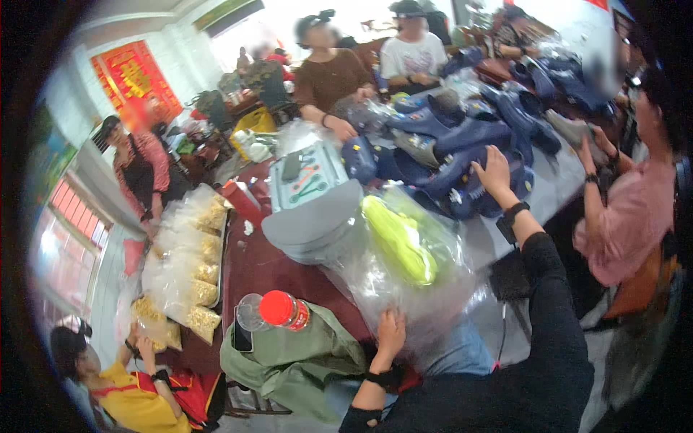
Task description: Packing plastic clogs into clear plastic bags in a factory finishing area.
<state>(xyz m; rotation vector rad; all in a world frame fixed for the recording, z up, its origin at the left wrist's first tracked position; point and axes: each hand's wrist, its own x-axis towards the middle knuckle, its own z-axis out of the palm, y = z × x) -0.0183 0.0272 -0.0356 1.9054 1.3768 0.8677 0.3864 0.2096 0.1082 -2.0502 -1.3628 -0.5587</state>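
Observation:
A clear plastic bag (346,292) spreads over the table's near edge, with neon-yellow shoes (401,242) in or under its film. My left hand (391,333) pinches the bag's near edge. Out over a heap of navy-blue shoes (469,137) reaches my right hand (495,173), thumb apart and fingers stretched, at the near side of the heap. Whether it touches a shoe is hard to tell. Left of the bag lies a stack of curved grey sheets (310,220), beside a pale tray (307,173) with small green and orange pieces.
A green cloth (296,361) bears a red-lidded jar (278,310), a clear cup (250,314) and a phone (243,338). Several bags of yellow pieces (202,292) line the table's left. People sit around; one in pink (628,209) handles a grey shoe (567,130).

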